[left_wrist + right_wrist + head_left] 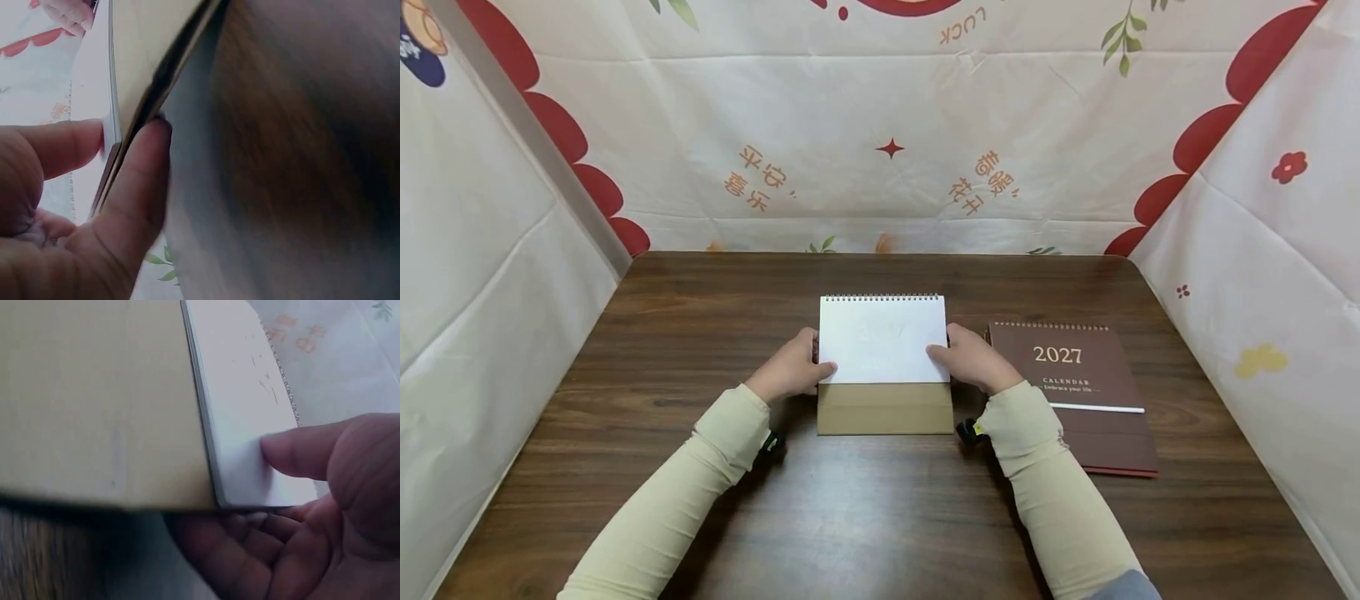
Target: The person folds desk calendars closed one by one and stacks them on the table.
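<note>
A spiral-bound desk calendar (pixel 882 333) with white pages and a tan stand (pixel 885 410) is between my two hands. My left hand (pixel 790 364) grips its left edge, thumb on the front and fingers behind; the left wrist view shows the thumb and a finger pinching pages and board together. On the opposite edge my right hand (pixel 973 358) holds it the same way, its thumb pressing the white page in the right wrist view, with the other fingers curled beneath. The page's print is too pale to read fully.
A dark brown 2027 calendar (pixel 1067 356) lies to the right, partly behind my right forearm, with a white strip (pixel 1097 408) across it. Both rest on a dark wooden table (pixel 700 292). Printed white cloth (pixel 850 108) hangs around the back and sides.
</note>
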Motion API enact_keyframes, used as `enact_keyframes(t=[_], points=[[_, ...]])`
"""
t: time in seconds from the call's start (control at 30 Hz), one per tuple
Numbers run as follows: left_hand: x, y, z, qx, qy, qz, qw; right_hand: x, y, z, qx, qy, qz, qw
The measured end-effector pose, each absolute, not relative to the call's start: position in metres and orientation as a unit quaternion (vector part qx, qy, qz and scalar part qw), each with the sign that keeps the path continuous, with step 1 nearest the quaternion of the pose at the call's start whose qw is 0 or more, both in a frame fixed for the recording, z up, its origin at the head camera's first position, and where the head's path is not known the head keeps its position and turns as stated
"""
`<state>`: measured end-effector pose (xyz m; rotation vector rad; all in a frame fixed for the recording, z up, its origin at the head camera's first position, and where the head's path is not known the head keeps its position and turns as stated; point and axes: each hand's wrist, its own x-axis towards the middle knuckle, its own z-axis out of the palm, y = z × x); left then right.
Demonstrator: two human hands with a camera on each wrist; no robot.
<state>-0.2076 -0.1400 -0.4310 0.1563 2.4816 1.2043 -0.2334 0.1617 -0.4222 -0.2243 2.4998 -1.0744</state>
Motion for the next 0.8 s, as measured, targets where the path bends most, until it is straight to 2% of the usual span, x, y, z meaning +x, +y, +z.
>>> enact_keyframes(t=[0.27, 0.47, 0.67, 0.8], points=[[-0.209, -0.143, -0.435, 0.089, 0.933, 0.292, 0.191, -0.238, 0.161, -0.43, -0.132, 0.948, -0.236, 0.17], [-0.209, -0.143, -0.437, 0.08, 0.931, 0.307, 0.181, -0.239, 0.158, -0.437, -0.132, 0.962, -0.186, 0.149], [-0.211, -0.144, -0.437, 0.065, 0.924, 0.325, 0.191, -0.239, 0.157, -0.437, -0.108, 0.962, -0.194, 0.161], [-0.217, -0.144, -0.434, 0.05, 0.921, 0.337, 0.189, -0.239, 0.158, -0.431, -0.101, 0.963, -0.216, 0.124]])
